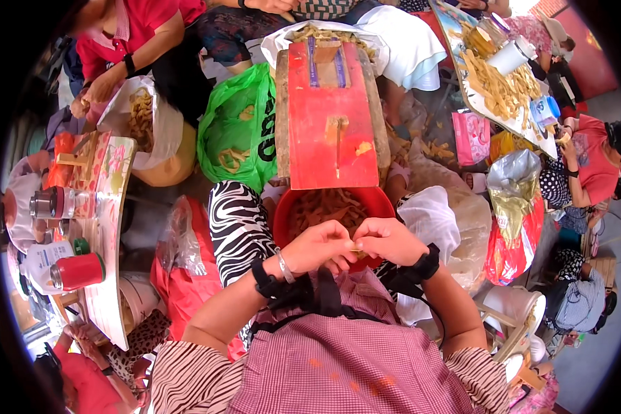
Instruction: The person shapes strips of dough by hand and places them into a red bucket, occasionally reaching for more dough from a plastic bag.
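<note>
My left hand [317, 245] and my right hand [392, 241] meet over a red basin [281, 219] between my knees. Their thumbs and fingertips pinch together on a small yellowish piece [358, 253], mostly hidden by the fingers. Brownish-yellow strips [328, 207] fill the basin below, like the dried strips lying around the place. Just beyond the basin stands a red board [314, 148] on a wooden bench, with a small upright peg [337, 134] fixed to it and a scrap of yellow strip at its right.
A green plastic bag [228, 114] with a few strips stands left of the bench. Farther left are a lined bucket [164, 162] and a table [110, 234] with bottles. At the right, a table [455, 41] holds heaped strips. Other people sit close around.
</note>
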Demonstrator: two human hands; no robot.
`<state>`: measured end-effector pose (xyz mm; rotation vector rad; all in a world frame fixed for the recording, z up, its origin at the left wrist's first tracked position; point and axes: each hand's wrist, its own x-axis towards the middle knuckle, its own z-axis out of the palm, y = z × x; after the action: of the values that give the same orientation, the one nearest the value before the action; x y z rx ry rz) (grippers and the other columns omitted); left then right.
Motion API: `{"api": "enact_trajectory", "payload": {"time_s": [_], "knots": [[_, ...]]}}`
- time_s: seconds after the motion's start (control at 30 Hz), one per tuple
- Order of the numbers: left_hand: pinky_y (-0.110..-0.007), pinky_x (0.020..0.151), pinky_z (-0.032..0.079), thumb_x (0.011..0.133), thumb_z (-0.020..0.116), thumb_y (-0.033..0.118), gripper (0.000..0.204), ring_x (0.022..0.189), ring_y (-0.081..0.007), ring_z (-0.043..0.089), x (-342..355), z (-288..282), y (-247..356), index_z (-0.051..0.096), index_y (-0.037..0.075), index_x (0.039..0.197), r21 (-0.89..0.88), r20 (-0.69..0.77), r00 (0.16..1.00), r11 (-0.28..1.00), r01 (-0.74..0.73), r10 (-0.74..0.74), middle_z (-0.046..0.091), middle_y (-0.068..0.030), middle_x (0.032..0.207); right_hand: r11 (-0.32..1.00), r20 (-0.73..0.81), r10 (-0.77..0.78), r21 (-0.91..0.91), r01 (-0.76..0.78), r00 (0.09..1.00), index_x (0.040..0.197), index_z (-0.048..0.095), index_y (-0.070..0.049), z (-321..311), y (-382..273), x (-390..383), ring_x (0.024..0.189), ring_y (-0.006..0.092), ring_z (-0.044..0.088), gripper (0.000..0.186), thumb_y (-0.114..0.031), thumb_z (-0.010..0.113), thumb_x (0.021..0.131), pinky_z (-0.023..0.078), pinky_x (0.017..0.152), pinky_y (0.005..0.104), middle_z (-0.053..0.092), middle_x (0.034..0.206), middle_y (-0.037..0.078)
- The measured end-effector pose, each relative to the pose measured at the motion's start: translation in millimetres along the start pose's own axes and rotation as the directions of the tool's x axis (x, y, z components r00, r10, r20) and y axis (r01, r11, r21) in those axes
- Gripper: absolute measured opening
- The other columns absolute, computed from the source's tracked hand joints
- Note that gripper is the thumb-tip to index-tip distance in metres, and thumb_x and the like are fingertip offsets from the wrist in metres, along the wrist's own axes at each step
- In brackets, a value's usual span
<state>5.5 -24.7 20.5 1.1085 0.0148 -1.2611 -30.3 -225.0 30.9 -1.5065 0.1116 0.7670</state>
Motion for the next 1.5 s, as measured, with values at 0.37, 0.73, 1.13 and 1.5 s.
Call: {"api": "enact_trajectory", "payload": {"time_s": [0.37, 0.73, 1.13, 1.5], "knots": [[-0.020, 0.049, 0.041, 0.084, 0.055, 0.010, 0.008, 0.057, -0.0072, 0.053, -8, -40, 22, 0.048, 0.005, 0.085, 0.300, -0.039, 0.961, 0.921, -0.249, 0.273, 0.056, -0.0014, 0.066, 0.979, 0.064, -0.062, -0.190, 0.073, 0.996, 0.087, 0.057, -0.001, -26, -23, 12, 0.056, 0.0047, 0.046, 0.012, -0.012, 0.055, 0.084, 0.038, 0.050, 0.0201, 0.054, 0.066, -0.002], [-0.042, 0.059, 0.045, 0.078, 0.053, 0.015, 0.010, 0.067, -0.0351, 0.056, 71, -65, 50, 0.051, 0.007, 0.083, 0.969, -0.177, 0.461, 0.236, -0.072, 0.870, 0.058, -0.0147, 0.072, 0.654, -0.557, -0.498, -0.745, -0.134, 0.665, 0.086, 0.060, -0.004, -65, -9, 104, 0.079, 0.0393, 0.055, 0.024, -0.026, 0.052, 0.080, 0.045, 0.067, 0.0429, 0.060, 0.080, 0.019], [-0.033, 0.071, 0.049, 0.074, 0.055, 0.005, 0.027, 0.088, -0.0263, 0.058, 8, -36, 32, 0.056, 0.007, 0.101, 0.951, 0.306, 0.467, -0.238, -0.200, 0.830, 0.057, -0.0105, 0.103, 0.948, 0.107, 0.058, 0.306, -0.088, 0.993, 0.096, 0.055, -0.002, -9, -9, 12, 0.050, 0.0051, 0.046, 0.017, -0.017, 0.052, 0.087, 0.026, 0.038, 0.0159, 0.058, 0.072, 0.005], [-0.018, 0.052, 0.043, 0.092, 0.043, 0.023, 0.024, 0.060, -0.0067, 0.056, -14, -1, 7, 0.058, 0.004, 0.086, 0.091, 0.164, 0.986, 0.996, -0.025, 0.009, 0.060, -0.0013, 0.068, 0.723, 0.020, -0.478, -0.559, 0.407, 0.878, 0.117, 0.044, -0.003, 11, 11, 3, 0.067, 0.0079, 0.052, 0.034, -0.008, 0.050, 0.084, 0.043, 0.057, 0.0189, 0.061, 0.093, 0.004]]}}
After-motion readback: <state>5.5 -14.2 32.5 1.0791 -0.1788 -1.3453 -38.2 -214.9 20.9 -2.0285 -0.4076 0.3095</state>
